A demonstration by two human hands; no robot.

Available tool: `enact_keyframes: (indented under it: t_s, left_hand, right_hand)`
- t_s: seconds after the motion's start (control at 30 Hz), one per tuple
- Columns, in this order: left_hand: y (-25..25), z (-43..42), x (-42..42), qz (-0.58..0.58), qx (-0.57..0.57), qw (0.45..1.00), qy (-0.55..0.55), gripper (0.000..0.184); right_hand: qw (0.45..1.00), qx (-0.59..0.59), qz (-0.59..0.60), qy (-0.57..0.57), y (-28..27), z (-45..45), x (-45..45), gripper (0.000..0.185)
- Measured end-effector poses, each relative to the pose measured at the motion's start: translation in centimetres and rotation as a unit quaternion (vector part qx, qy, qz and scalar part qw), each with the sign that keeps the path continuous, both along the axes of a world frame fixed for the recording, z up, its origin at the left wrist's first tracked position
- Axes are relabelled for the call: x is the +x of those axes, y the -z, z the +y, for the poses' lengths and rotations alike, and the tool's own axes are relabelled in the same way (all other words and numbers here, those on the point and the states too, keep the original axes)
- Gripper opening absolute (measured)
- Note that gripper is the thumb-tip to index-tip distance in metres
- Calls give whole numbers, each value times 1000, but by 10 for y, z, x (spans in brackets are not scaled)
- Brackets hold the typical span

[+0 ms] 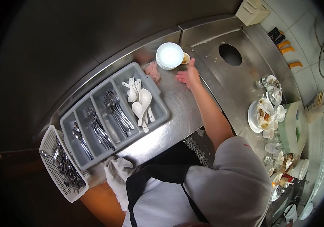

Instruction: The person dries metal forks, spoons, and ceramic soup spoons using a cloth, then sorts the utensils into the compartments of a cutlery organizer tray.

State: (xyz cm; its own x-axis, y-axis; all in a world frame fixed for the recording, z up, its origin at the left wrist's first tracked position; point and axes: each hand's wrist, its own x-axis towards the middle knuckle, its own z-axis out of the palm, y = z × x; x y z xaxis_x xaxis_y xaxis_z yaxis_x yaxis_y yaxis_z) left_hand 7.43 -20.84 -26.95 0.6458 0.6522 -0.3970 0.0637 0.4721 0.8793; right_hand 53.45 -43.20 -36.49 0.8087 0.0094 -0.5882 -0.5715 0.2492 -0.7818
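My right hand (pixel 190 76) reaches over the steel counter with its fingers apart and nothing in it. Its raised fingertip is beside a small white cup (pixel 185 58) with yellowish contents; I cannot tell whether they touch. Just left of that cup stands a short stack of white bowls (pixel 169 55). A pink cloth (pixel 153 72) lies between the bowls and a grey divided tray (pixel 163 99). White soup spoons (pixel 145 101) fill the tray's right compartment, and metal forks and spoons (pixel 113 109) lie in the others. I do not see my left hand.
A white perforated basket (pixel 52 172) of metal cutlery stands left of the tray. A crumpled white cloth (pixel 118 170) is at the counter's front edge. Right are a steel surface with a round hole (pixel 230 54), used dishes (pixel 262 115), glasses and orange-handled tools (pixel 287 49) on the wall.
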Motion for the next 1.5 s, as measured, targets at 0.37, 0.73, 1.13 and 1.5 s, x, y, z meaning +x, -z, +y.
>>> enact_keyframes:
  t_s: [0.37,0.73,1.13,1.5]
  left_hand:
    - [-17,-28,32,87,148,983,71,37]
    - [27,-41,15,59,-114,964,233,44]
    - [-6,-160,-10,-8,-399,688,606,32]
    - [48,-328,-71,-99,33,771,628,38]
  right_hand:
    - [967,-246,-67,-9,16,-14,51,26]
    - [946,-267,-125,137,-23,-145,-198,23]
    - [806,-356,107,461,-10,-416,-654,26]
    - [652,-410,77,633,-85,-793,-809,30]
